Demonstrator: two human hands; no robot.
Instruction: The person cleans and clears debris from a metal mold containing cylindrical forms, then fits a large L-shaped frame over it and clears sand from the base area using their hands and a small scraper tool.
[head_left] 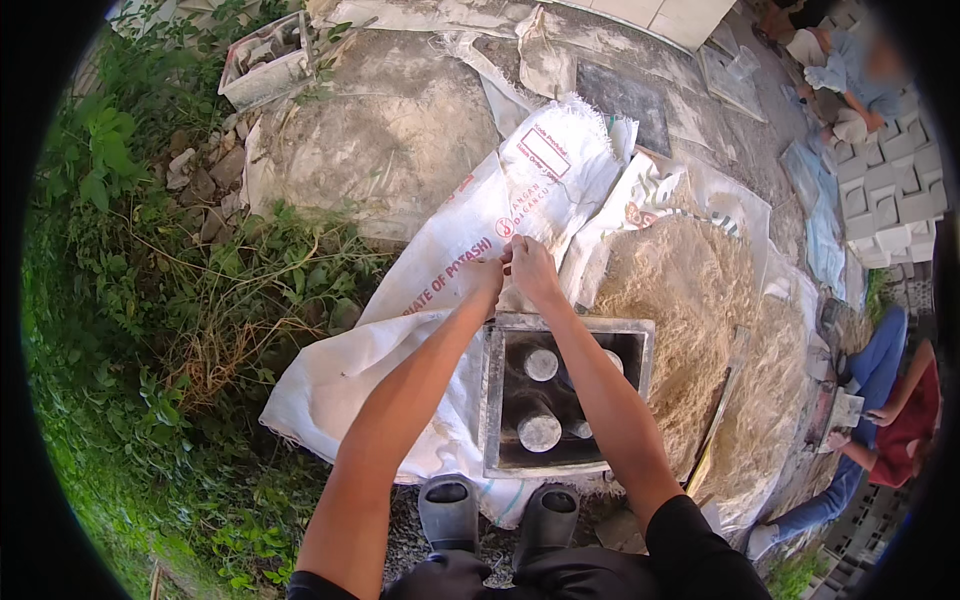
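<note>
My left hand and my right hand meet in the middle of the view, fingers pinched close together. Whatever they hold, if anything, is too small to make out. Beneath and beyond them lies a white woven sack with red print, its near end bunched and folded. Just under my forearms stands a square box mould with a grey rim. Several round, grey-topped posts rise inside it, and my right forearm hides part of them.
Pale sand is heaped on sheeting at the right, with a long thin strip across it. Green plants fill the left side. A dirty tub stands far left. Two other people work at the right, near stacked pale blocks.
</note>
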